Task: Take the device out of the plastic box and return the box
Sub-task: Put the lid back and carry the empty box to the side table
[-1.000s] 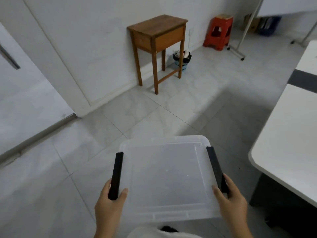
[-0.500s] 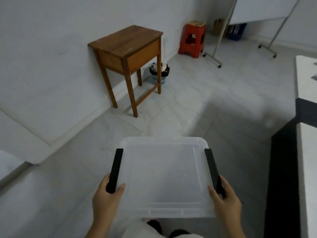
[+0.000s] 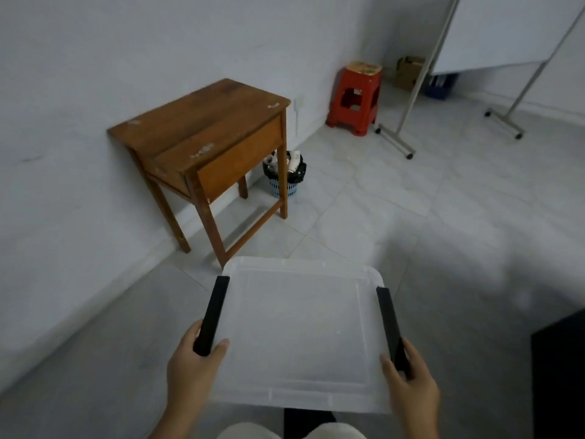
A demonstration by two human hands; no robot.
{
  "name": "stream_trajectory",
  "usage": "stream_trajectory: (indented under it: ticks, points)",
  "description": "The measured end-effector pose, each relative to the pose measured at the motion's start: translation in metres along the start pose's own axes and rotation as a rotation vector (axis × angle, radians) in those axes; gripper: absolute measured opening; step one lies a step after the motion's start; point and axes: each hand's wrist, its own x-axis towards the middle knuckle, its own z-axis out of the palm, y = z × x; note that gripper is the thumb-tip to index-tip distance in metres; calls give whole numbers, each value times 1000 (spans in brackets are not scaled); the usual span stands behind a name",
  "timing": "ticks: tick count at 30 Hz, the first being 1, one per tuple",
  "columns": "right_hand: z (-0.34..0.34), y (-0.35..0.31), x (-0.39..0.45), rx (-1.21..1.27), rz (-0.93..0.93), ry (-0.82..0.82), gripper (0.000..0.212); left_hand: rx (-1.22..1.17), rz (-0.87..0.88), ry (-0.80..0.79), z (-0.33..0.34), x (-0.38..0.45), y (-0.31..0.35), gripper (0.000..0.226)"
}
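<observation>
I carry a translucent white plastic box (image 3: 300, 331) with its lid on, held level in front of me above the tiled floor. My left hand (image 3: 193, 365) grips the black latch on its left side, and my right hand (image 3: 408, 381) grips the black latch on its right side. The lid is cloudy, so I cannot tell what is inside. No device shows anywhere in the head view.
A small wooden table (image 3: 202, 137) stands against the white wall ahead on the left, a blue waste basket (image 3: 285, 175) behind it. A red plastic stool (image 3: 356, 96) and a whiteboard stand (image 3: 411, 99) are farther back. A dark furniture edge (image 3: 560, 375) is at right.
The view has swung left and moved forward: the wooden table is now closer and more central, and the white desk at right has left the view. Both hands keep their grip on the box.
</observation>
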Motion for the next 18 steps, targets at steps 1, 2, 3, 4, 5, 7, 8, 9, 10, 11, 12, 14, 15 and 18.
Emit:
stream_trajectory:
  ticks: [1,2,3,4,5,7,8,9,10,11,12,14,15,18]
  points:
    - [8,-17,27,9,-19,-11,48,-9,10,8,11,19,21,39]
    - [14,-32,48,6,-36,-25,48,-16,21,8,20,33,39,39]
    - [23,-48,72,4,-53,-36,47,-29,20,18,29,52,57,40]
    - [32,-63,94,4,-58,-39,47,-35,7,30,38,70,72,41]
    - [41,-76,116,6,-63,-41,47,-40,-11,39,46,87,84,42]
    - [59,-97,154,2,-72,-39,47,-41,-64,45,64,119,102,46]
    - [71,-106,174,0,-76,-38,47,-42,-95,56,73,137,109,48]
    - [83,-114,193,-5,-72,-39,47,-51,-130,68,82,155,116,49]
    - [96,-122,212,-13,-73,-43,46,-61,-157,77,91,175,122,50]
    - [109,-132,232,-20,-72,-46,46,-66,-182,75,101,197,129,50]
    - [120,-142,248,-26,-74,-47,45,-61,-199,64,109,214,137,50]
    - [146,-168,288,-33,-82,-41,45,-55,-211,54,127,260,157,50]
    - [159,-182,308,-47,-80,-38,46,-47,-209,53,134,283,170,51]
    - [194,-231,361,-43,-116,-26,46,-61,-176,55,144,347,219,54]
